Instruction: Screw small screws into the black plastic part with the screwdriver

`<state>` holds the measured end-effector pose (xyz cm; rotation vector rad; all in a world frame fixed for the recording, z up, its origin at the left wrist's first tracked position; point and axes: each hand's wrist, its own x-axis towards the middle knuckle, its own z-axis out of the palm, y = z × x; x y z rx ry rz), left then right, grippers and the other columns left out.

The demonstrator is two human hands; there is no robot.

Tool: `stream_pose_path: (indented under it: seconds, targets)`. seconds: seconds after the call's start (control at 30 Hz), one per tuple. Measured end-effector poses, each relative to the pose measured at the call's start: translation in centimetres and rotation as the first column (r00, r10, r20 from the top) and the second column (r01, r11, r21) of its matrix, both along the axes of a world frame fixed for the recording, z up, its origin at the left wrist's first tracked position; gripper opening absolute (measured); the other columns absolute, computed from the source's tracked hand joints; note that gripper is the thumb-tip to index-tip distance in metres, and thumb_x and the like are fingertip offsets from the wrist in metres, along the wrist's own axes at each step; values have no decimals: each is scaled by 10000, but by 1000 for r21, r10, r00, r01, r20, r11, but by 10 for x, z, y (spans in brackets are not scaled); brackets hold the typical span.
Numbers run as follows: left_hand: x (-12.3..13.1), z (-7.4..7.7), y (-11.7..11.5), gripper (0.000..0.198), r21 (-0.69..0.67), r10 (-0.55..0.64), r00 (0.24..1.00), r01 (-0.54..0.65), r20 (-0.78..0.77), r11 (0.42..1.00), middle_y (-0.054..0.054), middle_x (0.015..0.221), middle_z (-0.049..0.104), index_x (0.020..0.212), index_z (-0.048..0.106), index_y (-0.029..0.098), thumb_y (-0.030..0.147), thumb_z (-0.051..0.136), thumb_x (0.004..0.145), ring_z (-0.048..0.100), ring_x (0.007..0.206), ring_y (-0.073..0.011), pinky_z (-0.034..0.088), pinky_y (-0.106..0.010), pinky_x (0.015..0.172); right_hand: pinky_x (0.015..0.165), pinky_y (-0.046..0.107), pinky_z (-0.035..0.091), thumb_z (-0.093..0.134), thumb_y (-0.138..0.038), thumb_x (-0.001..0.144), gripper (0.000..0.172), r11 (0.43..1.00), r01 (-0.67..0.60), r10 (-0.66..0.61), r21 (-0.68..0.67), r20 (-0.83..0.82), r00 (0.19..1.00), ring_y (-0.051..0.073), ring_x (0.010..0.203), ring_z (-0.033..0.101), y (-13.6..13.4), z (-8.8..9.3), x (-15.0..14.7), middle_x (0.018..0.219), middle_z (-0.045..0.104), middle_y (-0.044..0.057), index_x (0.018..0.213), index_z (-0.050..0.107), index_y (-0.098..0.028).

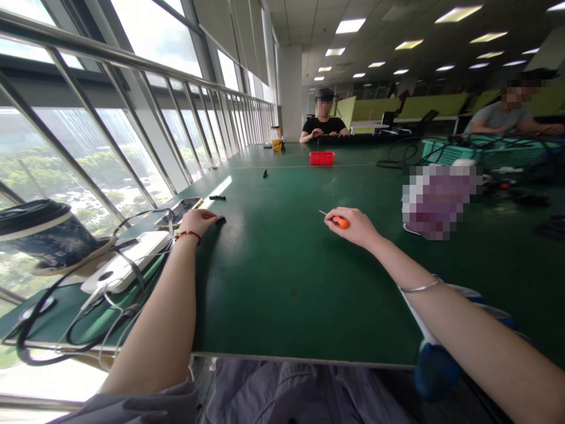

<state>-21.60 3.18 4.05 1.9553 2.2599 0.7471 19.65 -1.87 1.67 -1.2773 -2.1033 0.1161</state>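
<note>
My left hand (199, 222) is at the left side of the green table, its fingers closed on a small black part (221, 221); what kind of part it is I cannot make out. Just beyond it lies another small black piece (218, 197), and a third black piece (265, 174) rests farther up the table. In my right hand (353, 224) is a screwdriver (341, 222) with an orange and black handle. Its thin shaft points away to the upper left, touching nothing, and the fingers wrap round the handle.
A red bin (322, 158) stands farther up the green table (273, 265). At left are a white power strip (128, 262), tangled cables and a dark cup (44, 232). A teal basket (485, 153) with cables stands at right. One person (324, 123) sits opposite, another (503, 115) at right.
</note>
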Motion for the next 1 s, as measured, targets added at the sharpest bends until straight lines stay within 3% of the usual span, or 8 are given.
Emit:
stream_pose_path:
  seconds: [0.23, 0.43, 0.67, 0.77, 0.83, 1.0]
  targets:
    - [0, 1, 0, 277, -11, -6, 999, 7, 32, 1000, -5, 769, 698, 932, 705, 123, 322, 664, 745, 607, 763, -145, 454, -223, 693, 722, 362, 500, 539, -340, 790, 160, 1000, -20, 20, -23, -8, 1000, 193, 817, 610, 0, -1, 1, 909, 666, 13, 852, 651, -243]
    - [-5, -2, 4, 307, 66, 106, 993, -109, 46, 992, -72, 904, 716, 940, 723, 176, 387, 597, 756, 647, 886, -238, 500, -313, 788, 709, 354, 494, 536, -340, 788, 162, 1000, -9, 9, -22, 1, 1000, 196, 811, 607, -1, 0, 0, 910, 670, 17, 848, 654, -246]
    - [0, -10, 12, 303, -3, -24, 1000, 24, 16, 1000, -69, 893, 720, 883, 725, 182, 398, 620, 698, 658, 848, -232, 514, -301, 757, 646, 330, 456, 547, -340, 761, 133, 991, 136, -136, -12, -136, 981, 197, 719, 608, -9, 12, -9, 784, 665, 1, 834, 623, -258]
    - [32, -11, 14, 292, -7, -144, 989, 145, 32, 989, -53, 843, 720, 851, 726, 182, 400, 628, 683, 660, 806, -219, 517, -294, 743, 627, 316, 441, 592, -327, 705, 161, 979, 205, -188, 14, -341, 921, 181, 649, 584, -14, 20, -16, 702, 615, -10, 833, 547, -240]
    - [68, -13, 11, 265, -13, -270, 962, 271, 40, 963, -41, 824, 716, 844, 724, 185, 373, 633, 682, 655, 805, -203, 513, -279, 748, 651, 308, 443, 610, -300, 675, 161, 979, 192, -141, 66, -456, 879, 173, 667, 582, -17, 26, -21, 707, 602, -7, 779, 510, -228]
    - [170, -27, -10, 192, 50, -589, 806, 587, 49, 808, -20, 841, 691, 835, 708, 193, 295, 609, 706, 630, 783, -158, 510, -252, 724, 702, 307, 473, 608, -261, 681, 103, 983, 127, -25, 136, -584, 811, 176, 774, 592, -27, 38, -27, 852, 638, 37, 759, 571, -204]
